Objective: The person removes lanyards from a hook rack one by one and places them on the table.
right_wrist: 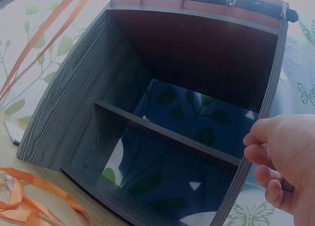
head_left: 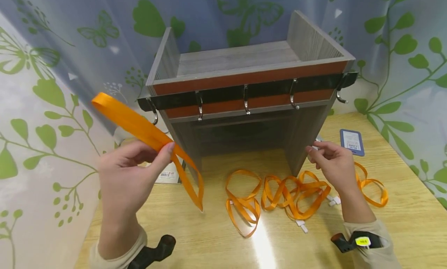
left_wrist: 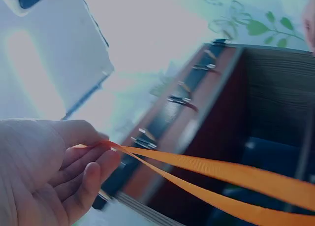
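My left hand [head_left: 127, 176] pinches an orange lanyard strap [head_left: 129, 121] between thumb and fingers. One looped end sticks up to the left, and the other hangs in a point over the table. In the left wrist view, two lengths of the strap [left_wrist: 211, 169] run rightward from the fingertips. My right hand [head_left: 331, 160] has loosely bent fingers, its fingertips right at the front edge of the grey wooden shelf's [head_left: 310, 133] right side panel. The right wrist view shows these fingers [right_wrist: 268, 132] overlapping that edge, with nothing seen pinched.
A black rail [head_left: 223, 93] with several metal hooks crosses the shelf front. Several orange lanyards [head_left: 244, 203] with white clips [head_left: 301, 225] lie on the wooden table [head_left: 167, 238]. A blue card holder [head_left: 352, 142] lies right, a white card [head_left: 167, 176] left. Patterned curtains stand behind.
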`<state>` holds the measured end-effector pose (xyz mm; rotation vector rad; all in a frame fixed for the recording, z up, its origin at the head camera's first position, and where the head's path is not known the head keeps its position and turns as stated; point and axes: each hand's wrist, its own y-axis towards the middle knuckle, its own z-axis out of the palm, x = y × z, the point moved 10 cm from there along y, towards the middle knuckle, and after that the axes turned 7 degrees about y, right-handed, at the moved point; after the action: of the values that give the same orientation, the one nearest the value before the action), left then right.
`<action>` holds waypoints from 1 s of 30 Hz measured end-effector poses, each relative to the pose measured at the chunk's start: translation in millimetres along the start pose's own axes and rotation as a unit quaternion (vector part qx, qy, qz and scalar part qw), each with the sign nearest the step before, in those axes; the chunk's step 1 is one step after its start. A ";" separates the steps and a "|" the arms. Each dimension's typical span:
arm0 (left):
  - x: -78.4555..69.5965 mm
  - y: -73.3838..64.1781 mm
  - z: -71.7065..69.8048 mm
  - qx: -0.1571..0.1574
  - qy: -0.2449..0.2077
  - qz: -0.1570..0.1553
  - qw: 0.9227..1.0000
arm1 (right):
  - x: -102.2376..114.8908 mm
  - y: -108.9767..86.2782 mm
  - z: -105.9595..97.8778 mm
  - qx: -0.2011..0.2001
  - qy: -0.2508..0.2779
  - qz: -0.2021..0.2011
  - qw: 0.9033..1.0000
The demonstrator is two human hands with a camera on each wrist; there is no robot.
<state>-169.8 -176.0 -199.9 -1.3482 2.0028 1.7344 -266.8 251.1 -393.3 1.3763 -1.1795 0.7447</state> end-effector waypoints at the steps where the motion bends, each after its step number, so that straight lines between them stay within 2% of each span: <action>1: 4.3 -3.5 4.5 0.013 0.008 -0.001 1.000 | 0.0 0.3 -0.2 0.000 -0.003 0.000 1.000; 4: 17.8 -16.6 19.6 0.049 0.020 -0.002 0.999 | 0.0 0.6 -0.8 0.002 -0.003 -0.001 1.000; 9: 37.9 -43.1 49.7 0.109 0.027 0.017 0.994 | 0.1 -1.3 0.4 0.004 -0.002 -0.001 1.000; 12: 56.9 -61.8 67.6 0.152 0.038 0.002 0.988 | 0.8 -2.5 1.1 0.005 -0.005 -0.001 1.000; 14: 73.7 -75.9 77.1 0.184 0.047 -0.021 0.981 | 1.6 -3.0 2.4 0.008 -0.009 0.001 1.000; 18: 108.9 -105.4 94.9 0.252 0.050 -0.058 0.965 | 3.2 -3.0 3.6 0.010 -0.021 0.011 1.000; 23: 148.6 -140.2 118.4 0.331 0.038 -0.094 0.938 | 2.9 -3.6 -2.1 -0.002 -0.048 0.028 0.998; 26: 166.9 -157.7 129.0 0.369 0.048 -0.107 0.922 | -0.1 -4.8 -3.3 0.001 -0.060 0.037 0.997; 30: 185.8 -176.0 136.6 0.410 0.085 -0.114 0.901 | -3.9 -6.6 -3.9 0.005 -0.063 0.037 0.997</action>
<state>-209.3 -138.6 -484.9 -1.3438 2.1527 0.5396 -261.1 255.0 -398.4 1.4114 -1.3328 0.7252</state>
